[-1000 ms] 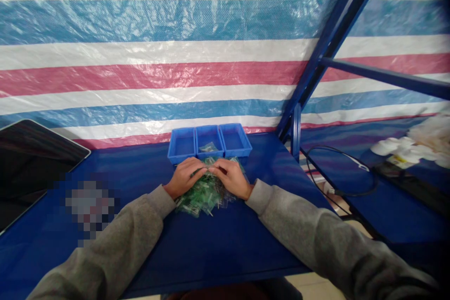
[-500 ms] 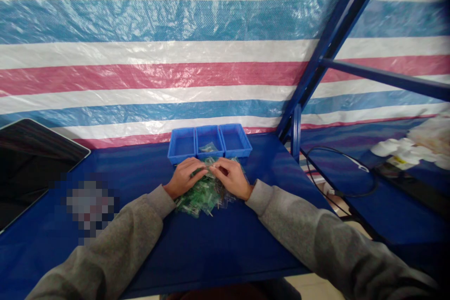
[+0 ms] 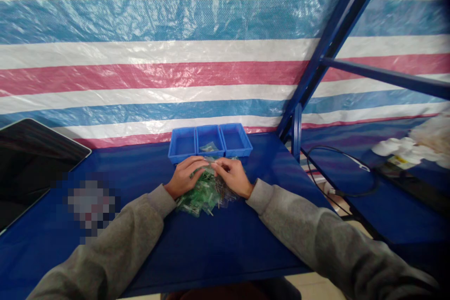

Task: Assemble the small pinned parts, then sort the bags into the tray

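Observation:
A pile of small clear and green plastic packets lies on the blue table, with thin pieces inside. Above its far part, my left hand has its fingers bent together toward the middle. My right hand faces it, thumb and forefinger pinched, the fingertips of both hands nearly touching. What they pinch is too small to make out. Just beyond the hands stand three blue bins side by side: the left bin, the middle bin with a clear packet in it, and the right bin.
At the left lies a dark flat panel with a light edge, near a blurred-out patch. A blue metal frame rises at the right. Beyond it are a black cable and white objects. Striped sheeting hangs behind.
My fingertips have shifted slightly above the pile, with the right thumb and forefinger closer to the left fingers. The bins and the pile look much the same.

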A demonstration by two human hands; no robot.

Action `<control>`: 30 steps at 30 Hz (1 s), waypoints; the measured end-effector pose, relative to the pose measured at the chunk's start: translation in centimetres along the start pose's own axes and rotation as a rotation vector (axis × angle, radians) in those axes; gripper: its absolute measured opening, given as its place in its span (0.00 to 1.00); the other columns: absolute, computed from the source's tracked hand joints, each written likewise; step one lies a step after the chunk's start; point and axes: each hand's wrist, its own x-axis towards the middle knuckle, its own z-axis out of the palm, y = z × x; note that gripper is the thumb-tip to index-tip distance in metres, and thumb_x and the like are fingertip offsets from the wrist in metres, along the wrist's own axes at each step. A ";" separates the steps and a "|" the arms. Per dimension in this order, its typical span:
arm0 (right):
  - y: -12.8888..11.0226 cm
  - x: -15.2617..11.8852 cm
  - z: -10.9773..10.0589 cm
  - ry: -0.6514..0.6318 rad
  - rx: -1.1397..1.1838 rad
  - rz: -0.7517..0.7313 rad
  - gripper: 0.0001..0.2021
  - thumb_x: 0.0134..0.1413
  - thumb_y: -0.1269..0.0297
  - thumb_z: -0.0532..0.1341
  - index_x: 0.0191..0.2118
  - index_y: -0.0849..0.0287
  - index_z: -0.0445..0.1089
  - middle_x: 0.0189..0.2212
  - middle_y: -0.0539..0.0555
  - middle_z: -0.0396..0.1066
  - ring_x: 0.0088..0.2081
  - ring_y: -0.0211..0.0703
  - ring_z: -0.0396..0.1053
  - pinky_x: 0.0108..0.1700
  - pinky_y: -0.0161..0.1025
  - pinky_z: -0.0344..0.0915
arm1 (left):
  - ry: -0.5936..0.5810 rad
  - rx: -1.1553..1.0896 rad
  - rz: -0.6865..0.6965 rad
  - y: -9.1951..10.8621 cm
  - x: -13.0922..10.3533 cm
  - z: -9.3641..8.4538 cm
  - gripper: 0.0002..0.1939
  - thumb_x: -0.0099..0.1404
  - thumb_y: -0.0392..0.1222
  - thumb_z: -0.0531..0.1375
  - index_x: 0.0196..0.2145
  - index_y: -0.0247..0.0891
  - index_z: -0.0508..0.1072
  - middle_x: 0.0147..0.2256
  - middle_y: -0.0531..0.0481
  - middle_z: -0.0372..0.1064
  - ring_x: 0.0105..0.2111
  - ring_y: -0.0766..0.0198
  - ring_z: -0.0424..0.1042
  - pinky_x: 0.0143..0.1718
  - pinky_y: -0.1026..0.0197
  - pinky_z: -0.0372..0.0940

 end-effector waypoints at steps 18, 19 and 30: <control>-1.0 -0.1 -0.7 -0.071 -0.063 -0.239 0.15 0.57 0.59 0.57 0.49 0.56 0.68 0.37 0.55 0.69 0.32 0.40 0.66 0.35 0.38 0.64 | 0.083 0.052 -0.058 -0.6 0.0 0.0 0.05 0.65 0.35 0.55 0.36 0.36 0.71 0.39 0.45 0.68 0.40 0.62 0.67 0.43 0.57 0.64; -0.9 -0.1 -0.6 -0.072 -0.061 -0.247 0.15 0.57 0.59 0.58 0.49 0.56 0.68 0.38 0.55 0.69 0.33 0.41 0.66 0.36 0.38 0.64 | 0.072 0.042 -0.047 -0.6 -0.1 0.1 0.05 0.65 0.35 0.55 0.37 0.36 0.71 0.37 0.46 0.69 0.39 0.62 0.68 0.42 0.58 0.64; -0.4 0.0 0.0 -0.047 -0.160 -0.242 0.07 0.58 0.63 0.56 0.36 0.58 0.68 0.30 0.53 0.66 0.28 0.38 0.62 0.33 0.36 0.61 | 0.102 0.086 0.054 -0.3 -0.3 0.1 0.07 0.65 0.37 0.55 0.38 0.36 0.72 0.31 0.48 0.73 0.31 0.65 0.71 0.36 0.61 0.67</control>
